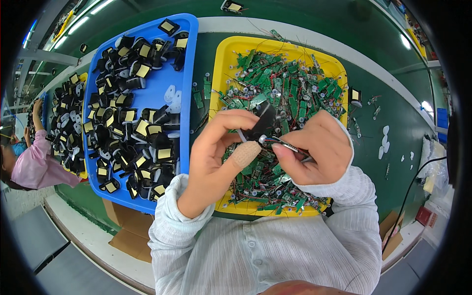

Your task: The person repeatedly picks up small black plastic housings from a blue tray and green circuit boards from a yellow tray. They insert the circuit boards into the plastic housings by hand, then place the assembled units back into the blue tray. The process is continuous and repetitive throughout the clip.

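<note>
My left hand (216,155) pinches a black plastic housing (264,119) between thumb and fingers; a tan bandage wraps the thumb. In my right hand (319,150) is a small circuit board (291,147) with thin wires, held between thumb and forefinger. A small white round part (263,139) at the board's tip meets the lower edge of the housing. Whether it sits inside the housing I cannot tell. Both hands are over a yellow tray (339,69) heaped with green circuit boards, wires and small round parts.
To the left stands a blue tray (150,93) full of black housings with pale yellow pads. Several white flat pieces (385,140) and loose boards (356,128) lie on the green table at right. A person in a pink sleeve (42,160) works at far left beside another tray.
</note>
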The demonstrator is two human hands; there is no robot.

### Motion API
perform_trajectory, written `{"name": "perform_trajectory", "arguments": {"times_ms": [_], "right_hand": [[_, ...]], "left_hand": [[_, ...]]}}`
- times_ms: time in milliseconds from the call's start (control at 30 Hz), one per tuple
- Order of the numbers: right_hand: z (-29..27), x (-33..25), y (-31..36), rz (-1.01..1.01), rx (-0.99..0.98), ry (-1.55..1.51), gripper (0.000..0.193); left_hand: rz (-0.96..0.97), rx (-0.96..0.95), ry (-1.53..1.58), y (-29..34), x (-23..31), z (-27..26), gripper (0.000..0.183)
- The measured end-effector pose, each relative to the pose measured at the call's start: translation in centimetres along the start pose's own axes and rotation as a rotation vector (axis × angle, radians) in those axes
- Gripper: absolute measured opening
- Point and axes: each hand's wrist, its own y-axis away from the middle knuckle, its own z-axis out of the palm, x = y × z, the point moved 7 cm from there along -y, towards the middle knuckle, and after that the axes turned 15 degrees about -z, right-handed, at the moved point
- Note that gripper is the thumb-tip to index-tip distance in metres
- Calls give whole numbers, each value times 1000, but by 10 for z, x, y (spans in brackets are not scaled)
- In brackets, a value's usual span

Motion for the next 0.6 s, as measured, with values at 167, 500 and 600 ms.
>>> {"name": "perform_trajectory", "arguments": {"times_ms": [167,500,600], "right_hand": [[1,-3,2,-41,14,27,16],[3,-8,1,-74,6,15,15],[5,-7,2,-39,8,-19,14]], "left_hand": [[124,83,-147,2,3,-3,30],[184,169,-228,7,5,-2,29],[236,169,-272,7,7,-1,28]]}}
